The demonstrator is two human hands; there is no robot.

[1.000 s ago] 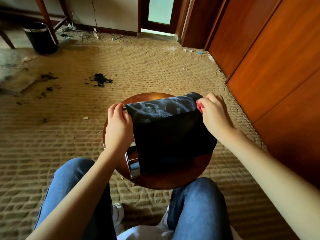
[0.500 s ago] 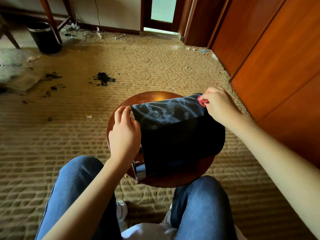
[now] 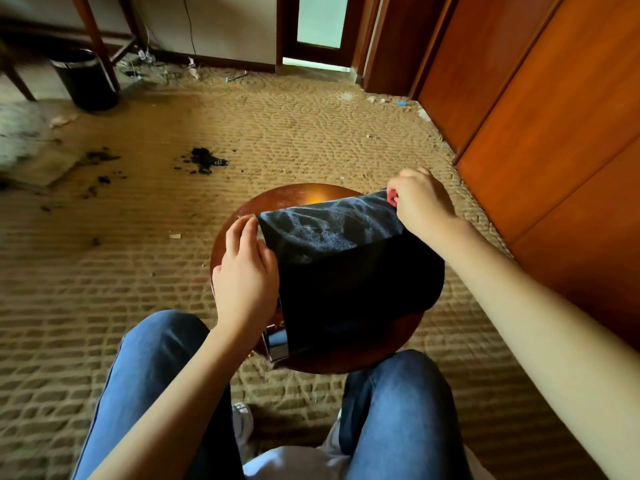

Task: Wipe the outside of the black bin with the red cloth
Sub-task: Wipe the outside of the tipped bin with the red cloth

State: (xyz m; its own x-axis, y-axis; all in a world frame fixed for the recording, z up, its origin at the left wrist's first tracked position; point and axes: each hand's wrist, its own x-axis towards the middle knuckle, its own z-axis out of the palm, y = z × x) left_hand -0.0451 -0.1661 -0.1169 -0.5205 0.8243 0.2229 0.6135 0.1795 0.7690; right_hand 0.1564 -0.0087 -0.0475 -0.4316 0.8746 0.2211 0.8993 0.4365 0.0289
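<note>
Right hand (image 3: 424, 206) slid red cloth (image 3: 392, 197) farther along black bin (image 3: 346, 289).

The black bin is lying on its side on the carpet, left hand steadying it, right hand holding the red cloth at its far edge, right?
Not the carpet: the head view shows the black bin lying on its side on the round wooden stool. The left hand steadies it and the right hand holds the red cloth at its far edge.
</note>
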